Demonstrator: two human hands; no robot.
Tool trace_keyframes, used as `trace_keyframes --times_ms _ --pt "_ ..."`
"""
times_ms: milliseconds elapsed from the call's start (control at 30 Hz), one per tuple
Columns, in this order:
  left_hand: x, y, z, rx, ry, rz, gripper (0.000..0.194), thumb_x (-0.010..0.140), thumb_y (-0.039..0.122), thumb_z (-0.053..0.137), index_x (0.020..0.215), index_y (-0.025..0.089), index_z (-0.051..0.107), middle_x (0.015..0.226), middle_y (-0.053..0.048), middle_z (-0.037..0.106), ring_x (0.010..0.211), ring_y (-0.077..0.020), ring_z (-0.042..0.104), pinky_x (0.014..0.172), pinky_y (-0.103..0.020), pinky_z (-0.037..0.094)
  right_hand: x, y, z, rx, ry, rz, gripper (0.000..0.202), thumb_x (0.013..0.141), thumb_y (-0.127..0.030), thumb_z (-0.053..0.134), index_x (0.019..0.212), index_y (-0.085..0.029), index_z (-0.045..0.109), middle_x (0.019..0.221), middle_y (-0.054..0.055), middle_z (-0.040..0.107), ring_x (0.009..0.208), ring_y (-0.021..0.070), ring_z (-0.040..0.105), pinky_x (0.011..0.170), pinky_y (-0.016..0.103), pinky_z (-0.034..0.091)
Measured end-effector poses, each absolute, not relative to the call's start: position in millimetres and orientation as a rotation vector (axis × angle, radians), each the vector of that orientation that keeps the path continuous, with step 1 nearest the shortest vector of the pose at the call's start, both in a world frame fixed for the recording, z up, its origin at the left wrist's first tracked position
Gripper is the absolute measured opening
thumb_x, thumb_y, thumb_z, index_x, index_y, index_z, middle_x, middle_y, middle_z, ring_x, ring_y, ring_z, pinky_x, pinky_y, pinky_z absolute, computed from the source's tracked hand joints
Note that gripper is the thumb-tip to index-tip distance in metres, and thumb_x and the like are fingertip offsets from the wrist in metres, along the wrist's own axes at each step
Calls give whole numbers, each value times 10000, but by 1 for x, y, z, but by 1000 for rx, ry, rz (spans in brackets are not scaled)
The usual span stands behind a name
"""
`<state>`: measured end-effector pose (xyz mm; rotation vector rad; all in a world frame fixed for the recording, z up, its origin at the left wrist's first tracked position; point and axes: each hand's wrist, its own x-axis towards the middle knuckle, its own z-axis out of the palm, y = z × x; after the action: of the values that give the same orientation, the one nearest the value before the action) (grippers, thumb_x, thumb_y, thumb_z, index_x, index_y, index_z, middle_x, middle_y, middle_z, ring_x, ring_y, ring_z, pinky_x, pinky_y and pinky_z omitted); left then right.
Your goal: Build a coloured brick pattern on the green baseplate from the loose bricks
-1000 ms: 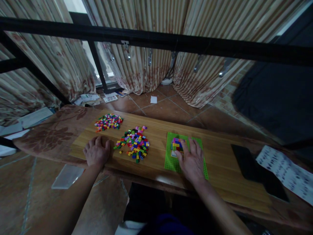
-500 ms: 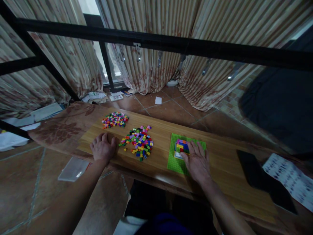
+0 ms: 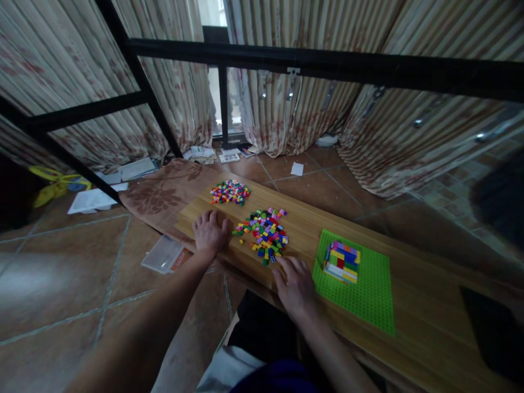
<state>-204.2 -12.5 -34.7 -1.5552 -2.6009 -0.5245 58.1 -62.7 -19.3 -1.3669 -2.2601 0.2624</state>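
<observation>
Squarely built, the low multicoloured block of plastic bricks (image 3: 343, 263) sits on the upper left part of a green studded baseplate (image 3: 374, 295); it shows no clear long axis, but its brick rows run roughly along the board, dipping slightly rightward. The bare right hand (image 3: 295, 285), thumb and fingers loosely apart, reaches the near edge of a larger loose pile of coloured bricks (image 3: 268, 232); whether a fingertip touches one, I cannot tell. The bare left hand (image 3: 210, 233) rests palm down, fingers a little spread, left of that pile, near a smaller brick pile (image 3: 230, 192).

Beneath lies a long wood-grain board (image 3: 301, 221) over a brown flowered cloth (image 3: 161, 191). Beyond are a black metal frame (image 3: 254, 54), striped curtains (image 3: 270, 120) and a brown tiled floor (image 3: 315, 183). A shallow clear plastic container (image 3: 161, 254) stands on the floor, orange showing at its right end; its contents are unclear.
</observation>
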Motion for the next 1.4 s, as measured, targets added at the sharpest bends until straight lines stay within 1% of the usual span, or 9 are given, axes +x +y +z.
trace_keyframes --times_ms 167,367,500,600,733,967,1133,1300,1400 --pt "-204 -13 -35 -1547 -2605 -515 529 899 471 417 1303 148 526 1339 -148 515 1192 -336 456 1011 -460 308 40 -46 -26 -1451 -2291 286 254 892 -303 536 1107 -222 646 992 71 605 960 221 521 839 342 421" --pt "-203 -13 -37 -1530 -2598 -520 510 904 470 408 1308 177 516 1351 -125 511 1214 -321 446 1019 -461 314 53 -35 -34 -1452 -2236 222 206 896 -255 520 1017 -222 684 984 63 586 943 209 500 837 336 399" --pt "-204 -12 -39 -1531 -2583 -522 505 902 475 406 1300 184 520 1343 -119 519 1207 -319 454 1011 -464 328 51 -38 -34 -1437 -2224 193 209 899 -231 514 1015 -217 687 1013 67 589 942 206 497 833 335 388" --pt "-205 -12 -40 -1528 -2576 -534 502 899 472 412 1293 183 525 1345 -122 518 1208 -321 453 1014 -470 327 40 -43 -30 -1428 -2248 228 204 883 -279 560 1038 -214 676 1010 67 596 951 213 498 841 342 384" --pt "-205 -12 -40 -1528 -2571 -539 500 899 473 413 1290 183 528 1340 -124 520 1210 -321 452 1012 -471 329 35 -49 -32 -1420 -2284 237 224 848 -339 622 1043 -243 676 993 58 600 966 225 494 843 357 374" --pt "-205 -12 -40 -1528 -2583 -509 517 900 488 401 1296 178 523 1332 -122 525 1194 -322 463 1001 -467 337 48 -48 -37 -1388 -2240 183 183 892 -276 558 1022 -247 682 1028 61 596 985 214 493 851 354 364" --pt "-206 -12 -40 -1529 -2578 -510 511 902 480 402 1299 182 519 1333 -123 525 1197 -319 462 1003 -466 336 36 -50 -34 -1338 -2295 204 162 871 -273 593 1009 -260 678 1040 50 603 962 217 492 830 357 358" --pt "-206 -13 -39 -1531 -2574 -514 507 899 478 408 1294 182 526 1328 -122 529 1194 -319 463 1008 -463 333 35 -48 -37 -1367 -2320 197 96 871 -203 579 908 -230 664 998 46 614 932 212 490 827 349 357" --pt "-205 -13 -38 -1530 -2581 -519 500 895 472 415 1286 183 533 1315 -123 538 1182 -320 470 1005 -464 332 38 -47 -37 -1383 -2331 183 88 877 -202 570 905 -223 651 1005 46 619 949 215 489 838 351 354"
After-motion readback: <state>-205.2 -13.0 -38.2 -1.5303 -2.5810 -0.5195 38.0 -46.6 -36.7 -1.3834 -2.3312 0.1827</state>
